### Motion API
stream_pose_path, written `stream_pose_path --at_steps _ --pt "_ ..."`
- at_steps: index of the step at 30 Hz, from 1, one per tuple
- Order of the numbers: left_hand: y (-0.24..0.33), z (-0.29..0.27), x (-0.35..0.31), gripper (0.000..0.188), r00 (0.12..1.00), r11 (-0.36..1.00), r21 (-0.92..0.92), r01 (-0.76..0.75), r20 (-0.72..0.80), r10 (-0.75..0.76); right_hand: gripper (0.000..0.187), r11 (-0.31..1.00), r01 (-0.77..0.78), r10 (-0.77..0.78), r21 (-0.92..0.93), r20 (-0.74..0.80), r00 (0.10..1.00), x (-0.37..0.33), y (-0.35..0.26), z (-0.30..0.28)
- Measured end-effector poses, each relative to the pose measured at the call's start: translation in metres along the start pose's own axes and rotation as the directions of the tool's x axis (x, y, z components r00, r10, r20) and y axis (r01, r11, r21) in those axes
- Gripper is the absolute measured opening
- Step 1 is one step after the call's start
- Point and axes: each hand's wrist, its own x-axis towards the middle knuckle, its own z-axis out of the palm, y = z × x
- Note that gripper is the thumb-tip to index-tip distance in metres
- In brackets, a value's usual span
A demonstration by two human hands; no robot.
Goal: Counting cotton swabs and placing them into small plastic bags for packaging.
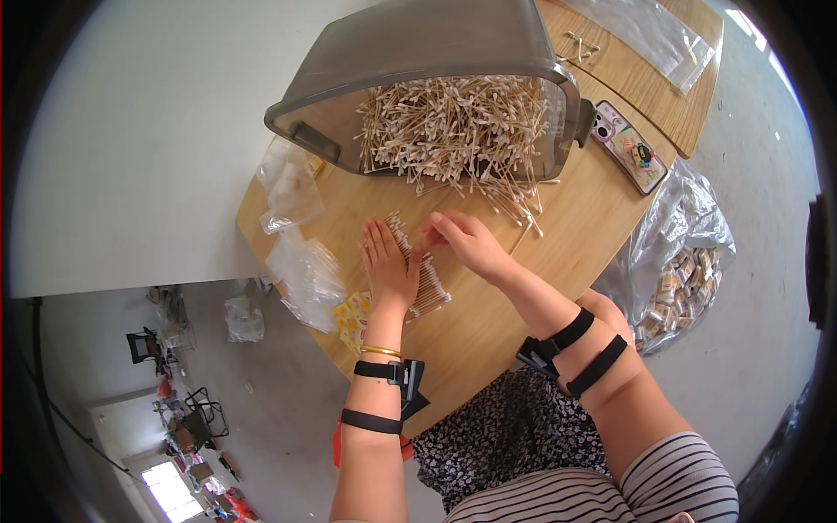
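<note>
A row of cotton swabs (429,283) lies side by side on the wooden table (488,322). My left hand (390,270) rests flat along the left side of this row, fingers stretched out and partly covering it. Just right of the row's upper part is my right hand (469,244), its fingers curled in and the thumb near them. What its fingertips hold, if anything, is hidden. Beyond both hands, a large grey translucent bin (427,52) lies on its side, its mouth toward me. A big heap of loose cotton swabs (462,122) fills it and spills over the rim.
Clear plastic bags (305,275) and a yellow patterned packet (351,318) lie at the table's left edge. A phone in a decorated case (629,148) is right of the bin. On the right, below the tabletop, stands a clear bag of small packs (684,288).
</note>
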Motion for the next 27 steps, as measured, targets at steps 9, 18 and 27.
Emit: stream_pose_path --at_steps 9,18,27 --pt "-0.005 0.001 0.005 0.088 0.997 0.999 -0.027 0.024 0.08 -0.022 0.046 0.999 -0.042 0.042 0.013 0.012 0.999 -0.004 -0.002 -0.002" --pt "-0.003 0.006 0.013 0.092 1.0 0.99 0.143 0.005 -0.007 -0.004 0.049 0.996 0.03 -0.029 0.084 -0.012 1.0 0.0 0.0 -0.004" --pt "0.006 -0.008 0.007 0.094 1.0 0.996 0.086 -0.025 0.018 0.023 0.051 0.995 -0.013 0.016 0.096 -0.03 0.999 0.002 0.004 -0.008"
